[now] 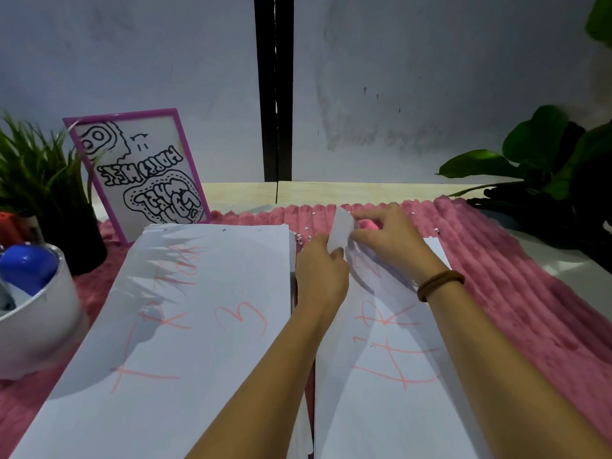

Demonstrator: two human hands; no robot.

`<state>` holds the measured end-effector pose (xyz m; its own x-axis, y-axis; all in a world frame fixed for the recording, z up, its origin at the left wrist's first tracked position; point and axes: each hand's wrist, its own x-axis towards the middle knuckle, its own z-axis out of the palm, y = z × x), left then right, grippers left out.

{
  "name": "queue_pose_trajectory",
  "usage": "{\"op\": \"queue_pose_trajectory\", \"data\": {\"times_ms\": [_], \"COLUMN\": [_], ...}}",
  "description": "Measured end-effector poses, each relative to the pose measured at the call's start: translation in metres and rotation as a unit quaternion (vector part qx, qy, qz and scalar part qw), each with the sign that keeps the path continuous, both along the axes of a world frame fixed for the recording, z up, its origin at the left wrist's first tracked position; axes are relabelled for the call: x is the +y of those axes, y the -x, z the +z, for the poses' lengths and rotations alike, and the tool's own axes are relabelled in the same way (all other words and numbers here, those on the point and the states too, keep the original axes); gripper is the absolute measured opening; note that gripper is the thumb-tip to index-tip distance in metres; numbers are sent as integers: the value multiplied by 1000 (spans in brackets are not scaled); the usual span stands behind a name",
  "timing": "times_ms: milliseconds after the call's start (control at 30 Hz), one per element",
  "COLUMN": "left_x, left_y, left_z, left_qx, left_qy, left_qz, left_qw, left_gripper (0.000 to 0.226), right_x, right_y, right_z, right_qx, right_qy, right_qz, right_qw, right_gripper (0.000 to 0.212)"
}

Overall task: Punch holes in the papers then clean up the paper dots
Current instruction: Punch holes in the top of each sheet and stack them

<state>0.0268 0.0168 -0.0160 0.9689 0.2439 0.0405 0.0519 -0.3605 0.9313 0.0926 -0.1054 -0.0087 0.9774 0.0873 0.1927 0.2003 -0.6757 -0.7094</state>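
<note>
Punching step: left hand (319, 270) pinched curled sheet top (341, 231); right hand (389, 233) gripped pink hole punch (369, 224) at one o'clock. Paper dots (303, 238) scattered at twelve. Next: likely square edge, squeeze.

Fluffy pink ribbed mat (516, 260), spread over a pale wooden tabletop (364, 192). Purple-framed picture (139, 170) with black cartoon lettering on white, propped at a tilt at far left of the mat. Green spiky grass plant in a dark pot (43, 190), just left of the frame. White round bowl (39, 313) at the left edge, holding a blue rounded plastic object (26, 266). Broad-leaved dark green plant (546, 160) at far right. Grey wall (430, 77) behind, split by a black vertical strip (274, 87).
</note>
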Motion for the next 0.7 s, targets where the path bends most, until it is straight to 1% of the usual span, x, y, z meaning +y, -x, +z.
{"op": "queue_pose_trajectory", "data": {"times_ms": [100, 267, 333, 433, 567, 700], "left_x": [-1, -1, -1, 2, 3, 3], "left_y": [-1, -1, -1, -2, -2, -3], "left_z": [0, -2, -2, 0, 2, 2], "left_qx": [-21, -23, -29, -30, -26, -27], "left_qy": [40, 90, 89, 60, 66, 67], "left_qz": [14, 27, 31, 27, 8, 10], "left_qw": [999, 995, 995, 997, 997, 997], "left_gripper": [24, 20, 21, 26, 30, 30], "right_x": [-3, -7, -7, 0, 3, 3], "right_y": [2, 15, 16, 15, 14, 16], "right_z": [10, 34, 33, 27, 25, 28], "right_qx": [0, -32, -44, -50, -60, -47], "right_qy": [-9, -64, -65, -47, -7, 33], "right_qz": [8, 13, 2, -21, -48, -28], "right_qw": [1000, 997, 997, 997, 997, 998], "right_gripper": [25, 24, 24, 23, 33, 35]}}
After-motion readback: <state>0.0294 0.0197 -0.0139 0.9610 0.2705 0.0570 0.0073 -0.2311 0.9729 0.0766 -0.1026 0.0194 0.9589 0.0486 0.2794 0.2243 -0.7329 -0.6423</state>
